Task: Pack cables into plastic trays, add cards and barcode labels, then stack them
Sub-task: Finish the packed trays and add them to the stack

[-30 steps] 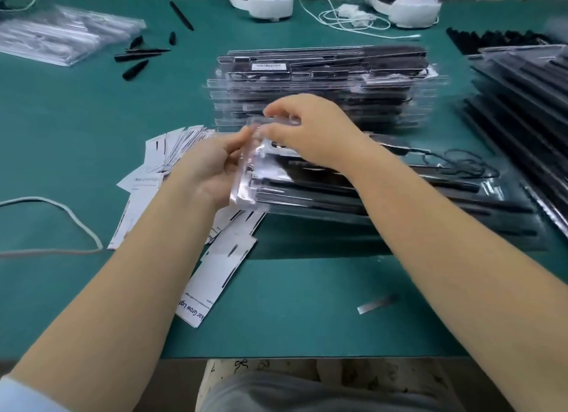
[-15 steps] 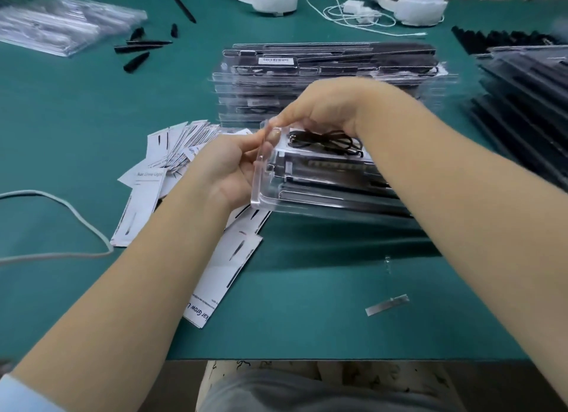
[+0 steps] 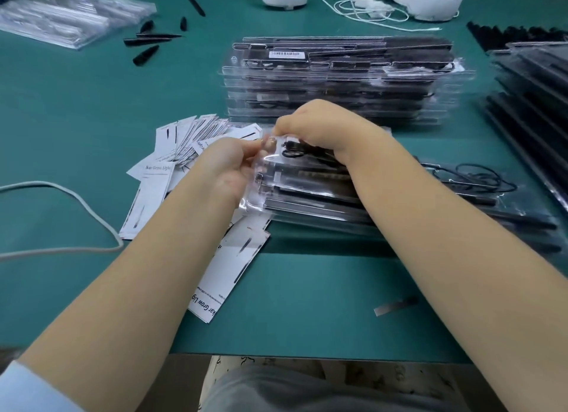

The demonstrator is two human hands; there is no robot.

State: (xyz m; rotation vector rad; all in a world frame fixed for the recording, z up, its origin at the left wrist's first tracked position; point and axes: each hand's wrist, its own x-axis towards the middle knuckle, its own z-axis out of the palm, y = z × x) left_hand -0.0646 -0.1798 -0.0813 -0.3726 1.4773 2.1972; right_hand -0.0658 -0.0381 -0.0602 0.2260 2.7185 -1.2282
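A clear plastic tray (image 3: 295, 196) with black bars and a coiled black cable (image 3: 293, 150) lies in front of me on the green table. My left hand (image 3: 229, 169) grips the tray's left end. My right hand (image 3: 319, 125) pinches its top left corner, fingers curled down over the cable. Behind it stands a stack of packed trays (image 3: 338, 82), the top one bearing a white barcode label (image 3: 284, 54). White printed cards (image 3: 190, 141) are fanned out under and left of my left hand. Another tray with a loose black cable (image 3: 479, 178) lies under my right forearm.
Empty clear trays (image 3: 67, 18) sit far left, black pointed parts (image 3: 147, 47) beside them. A second stack of dark trays (image 3: 534, 110) fills the right edge. A white cord (image 3: 76, 202) loops at left. A small silver strip (image 3: 395, 305) lies near the front edge.
Both hands and the tray have come down toward the table and the lower tray. My right hand has curled further over the tray's top left corner.
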